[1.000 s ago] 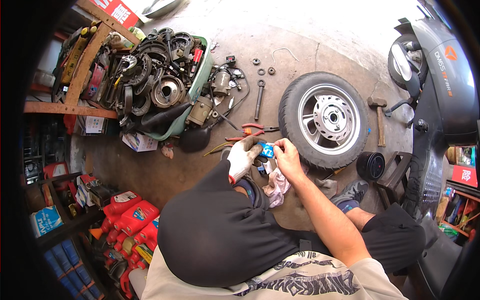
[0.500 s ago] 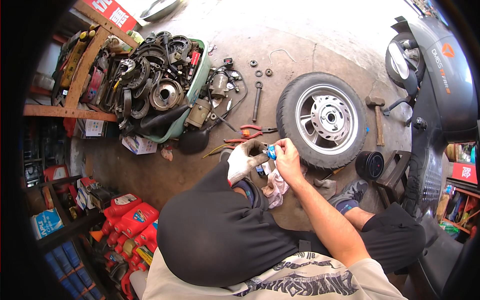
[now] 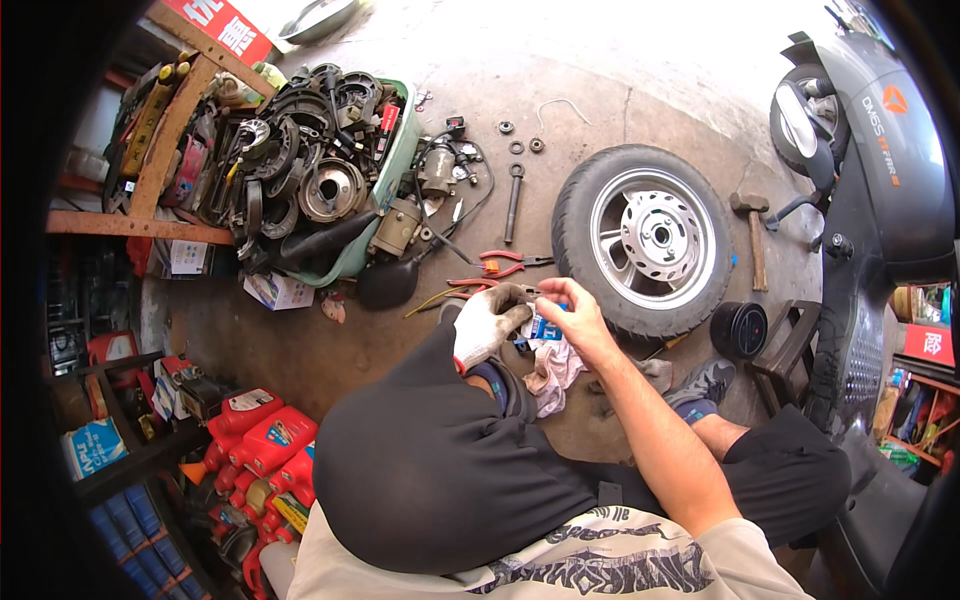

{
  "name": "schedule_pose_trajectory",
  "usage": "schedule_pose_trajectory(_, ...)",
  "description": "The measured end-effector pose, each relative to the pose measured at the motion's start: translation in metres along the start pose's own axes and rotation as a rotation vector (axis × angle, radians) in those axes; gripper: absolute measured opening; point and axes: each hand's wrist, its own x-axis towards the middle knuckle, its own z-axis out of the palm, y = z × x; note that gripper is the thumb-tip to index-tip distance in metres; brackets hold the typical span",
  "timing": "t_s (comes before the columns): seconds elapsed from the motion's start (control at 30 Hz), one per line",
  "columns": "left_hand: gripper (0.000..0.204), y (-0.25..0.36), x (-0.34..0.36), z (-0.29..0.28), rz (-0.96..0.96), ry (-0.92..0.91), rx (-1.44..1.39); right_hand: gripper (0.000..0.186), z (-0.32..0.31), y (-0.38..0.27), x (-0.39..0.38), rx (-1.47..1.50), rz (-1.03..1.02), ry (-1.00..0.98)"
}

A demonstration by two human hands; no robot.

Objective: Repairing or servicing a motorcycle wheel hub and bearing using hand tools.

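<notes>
My left hand (image 3: pixel 487 322) wears a white work glove with dirty fingertips. Its fingers are pinched together around something too small to make out. Close against it, my bare right hand (image 3: pixel 582 318) has its thumb and fingers curled at a small blue-and-white packet (image 3: pixel 545 327), which hangs below the thumb. Fingertips of both hands almost meet above my left knee. Beneath them a pinkish rag (image 3: pixel 550 378) lies by my left foot. Just beyond the hands are red-handled pliers (image 3: pixel 515 262) and a second red-handled tool (image 3: pixel 470 287).
A wheel with its tyre (image 3: pixel 640 240) lies flat at right, a hammer (image 3: pixel 757 235) beyond it. A long bolt (image 3: pixel 514 205) and nuts lie ahead. At left stands a green bin (image 3: pixel 398 150) heaped with brake parts. A scooter (image 3: pixel 880 150) borders the right; red bottles (image 3: pixel 262 440) stand lower left.
The blue packet shows larger and now hangs lower, below my right thumb. My right fingers have shifted slightly and spread a little. My left hand has barely moved.
</notes>
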Motion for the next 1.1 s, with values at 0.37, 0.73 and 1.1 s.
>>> schedule_pose_trajectory(0.37,0.037,0.004,-0.001,0.002,-0.079,-0.015,-0.141,0.013,0.003,0.019,0.007,0.031,-0.039,0.059)
schedule_pose_trajectory(0.73,0.033,0.016,-0.002,0.001,0.0,-0.065,0.105,0.009,0.002,0.02,0.012,-0.093,-0.066,0.018)
schedule_pose_trajectory(1.1,0.028,-0.017,0.009,0.001,0.006,0.11,-0.11,0.009,0.016,0.02,0.005,-0.062,-0.138,0.027)
